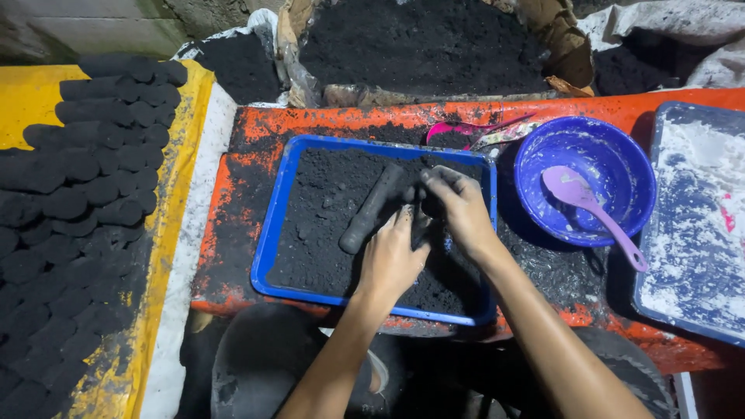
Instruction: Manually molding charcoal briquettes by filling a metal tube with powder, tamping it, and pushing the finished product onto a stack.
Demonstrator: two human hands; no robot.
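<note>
Two hands are working over a blue tray (273, 225) of black powder sitting on the orange surface (256, 124). Left hand (392, 260) is lying mostly flat, fingers stretched forward onto the powder, touching the lower end of a dark roll (372, 208) lying diagonally in the tray; can't tell whether it's actually gripping anything. Right hand (458, 206) is curling fingers over a small dark lump, pinching it; the lump itself is mostly hidden by soot-covered fingers. Right of the tray: blue bowl (621, 167) holding a lilac spoon (590, 209). A pink scoop (466, 130) is poking out behind the tray, partly buried. White-dusted tray (698, 233) is getting cut off at the right edge. Left side: rows of black briquettes (85, 178) stacking on a yellow sheet (31, 93), running out of frame. Farthest back: sacks of black powder (427, 43), tops cropped.
</note>
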